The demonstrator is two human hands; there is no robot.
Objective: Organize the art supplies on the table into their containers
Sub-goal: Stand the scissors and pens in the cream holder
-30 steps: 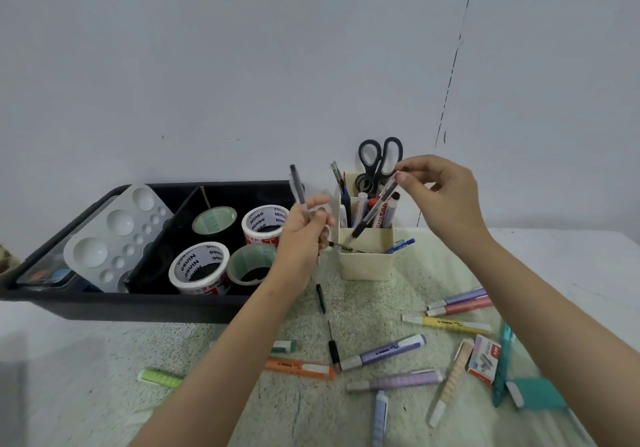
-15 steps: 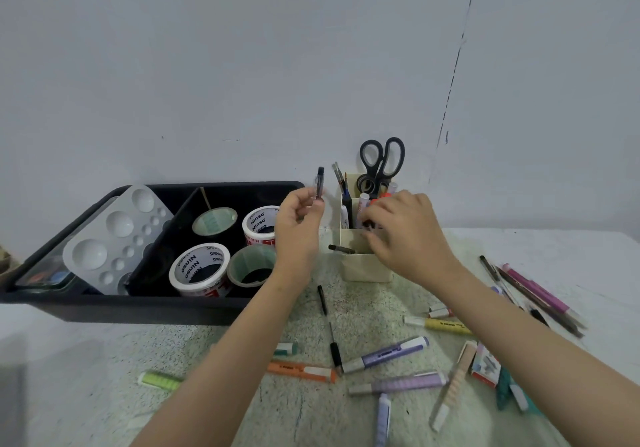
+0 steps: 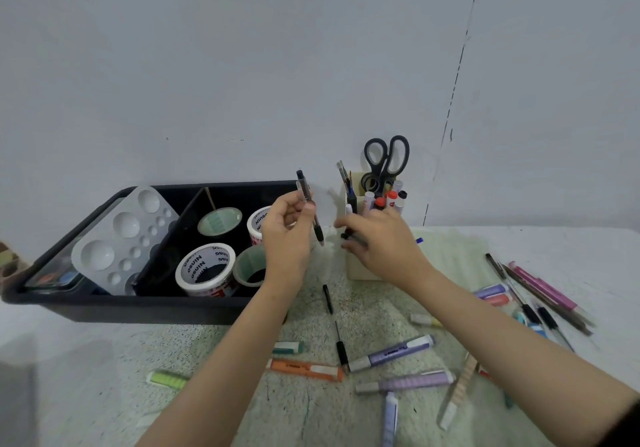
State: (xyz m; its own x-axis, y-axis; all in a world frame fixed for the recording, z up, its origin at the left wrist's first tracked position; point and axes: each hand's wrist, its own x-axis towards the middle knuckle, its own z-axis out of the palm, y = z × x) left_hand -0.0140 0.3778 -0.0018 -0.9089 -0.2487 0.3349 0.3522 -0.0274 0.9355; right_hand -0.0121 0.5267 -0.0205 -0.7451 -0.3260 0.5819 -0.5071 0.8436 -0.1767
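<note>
Two pens are in hand: a clear pen (image 3: pixel 304 190) is pinched upright by the left hand (image 3: pixel 287 235), likely queued. A dark pen (image 3: pixel 347 237) is gripped by the right hand (image 3: pixel 381 244), just before the cream holder (image 3: pixel 356 270), presumably for insertion. Markers (image 3: pixel 391 353) lie below both wrists on the desk (image 3: pixel 571 242).

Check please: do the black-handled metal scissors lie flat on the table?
No, the black-handled metal scissors stand upright, handles on top, inside the cream box-shaped pen holder.
</note>
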